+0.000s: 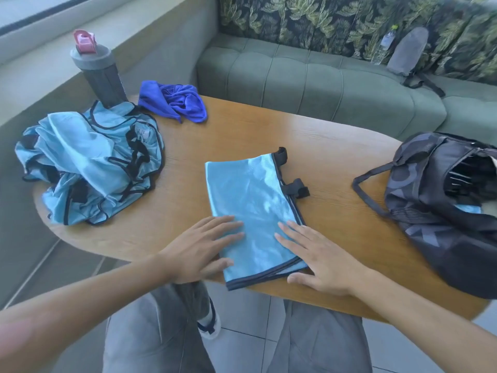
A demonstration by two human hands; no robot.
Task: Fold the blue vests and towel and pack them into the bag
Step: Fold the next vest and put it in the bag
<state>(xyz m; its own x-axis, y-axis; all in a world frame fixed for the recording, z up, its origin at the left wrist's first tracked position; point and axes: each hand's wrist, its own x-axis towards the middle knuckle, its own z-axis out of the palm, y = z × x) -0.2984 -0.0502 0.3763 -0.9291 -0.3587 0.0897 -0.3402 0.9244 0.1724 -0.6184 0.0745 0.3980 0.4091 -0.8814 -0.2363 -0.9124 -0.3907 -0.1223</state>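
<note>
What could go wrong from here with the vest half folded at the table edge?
1. The folded vest overhangs the near edge of the table; with the left hand and right hand only pressing flat on it, it could slide off.
2. Its loose black straps stick out sideways and may snag going into the bag.
3. The vest pile also hangs over the far-left edge.

A lounge or café: green tufted bench (309,84) behind wooden table (269,135).

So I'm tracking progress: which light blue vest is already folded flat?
The folded vest at the table's near edge, under both hands. The other vests lie crumpled in a heap at the left.
</note>
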